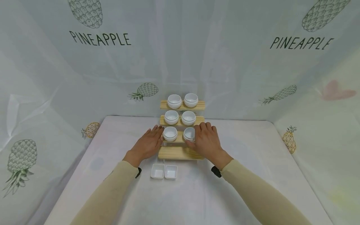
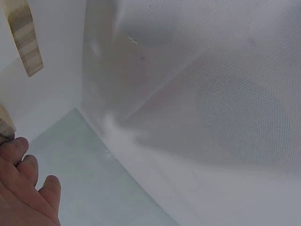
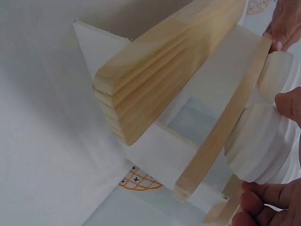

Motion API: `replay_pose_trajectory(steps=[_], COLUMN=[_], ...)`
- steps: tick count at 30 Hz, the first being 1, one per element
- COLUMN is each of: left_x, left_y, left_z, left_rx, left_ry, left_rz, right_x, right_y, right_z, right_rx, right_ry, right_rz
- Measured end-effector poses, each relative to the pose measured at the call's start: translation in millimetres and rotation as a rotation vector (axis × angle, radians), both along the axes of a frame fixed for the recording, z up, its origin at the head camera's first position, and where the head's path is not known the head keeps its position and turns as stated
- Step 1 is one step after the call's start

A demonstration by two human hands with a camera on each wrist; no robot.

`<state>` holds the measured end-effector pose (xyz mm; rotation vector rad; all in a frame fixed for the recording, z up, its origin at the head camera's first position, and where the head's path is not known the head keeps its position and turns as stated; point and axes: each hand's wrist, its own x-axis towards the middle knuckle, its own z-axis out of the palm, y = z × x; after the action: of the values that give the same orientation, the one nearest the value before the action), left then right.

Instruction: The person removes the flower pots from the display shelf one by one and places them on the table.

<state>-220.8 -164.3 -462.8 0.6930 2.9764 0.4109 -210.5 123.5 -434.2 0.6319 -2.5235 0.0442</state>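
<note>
Here, wooden stepped rack (image 1: 180, 153) at table (image 1: 253, 175) centre, six white bowls on three upper steps. Right hand (image 1: 206, 141) curls around right bowl (image 1: 189, 133) on third step. Left hand (image 1: 147, 144) flat, fingers straight, touching rack's left end beside left bowl (image 1: 170, 133). Two square dishes (image 1: 164, 172) lie before rack.

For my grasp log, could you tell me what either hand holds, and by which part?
The right hand grips the white bowl by its ribbed side; the left hand holds nothing.
</note>
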Motion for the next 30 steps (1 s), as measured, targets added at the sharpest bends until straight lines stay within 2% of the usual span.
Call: replay_pose_trajectory(steps=[10, 19, 30], left_x=[0.9, 0.0, -0.8], left_y=[0, -1, -2], left_z=[0.1, -2.3, -0.1], left_rx=[-0.008, -0.002, -0.017], left_ry=[0.003, 0.001, -0.011], left_rz=[-0.001, 0.004, -0.004], right_x=[1.5, 4.8, 22.6], right_y=[2, 7, 11], right_z=[3.3, -1.2, -4.5], right_rx=[0.013, 0.026, 0.068], right_ry=[-0.101, -0.028, -0.030], right_rz=[-0.011, 0.064, 0.120])
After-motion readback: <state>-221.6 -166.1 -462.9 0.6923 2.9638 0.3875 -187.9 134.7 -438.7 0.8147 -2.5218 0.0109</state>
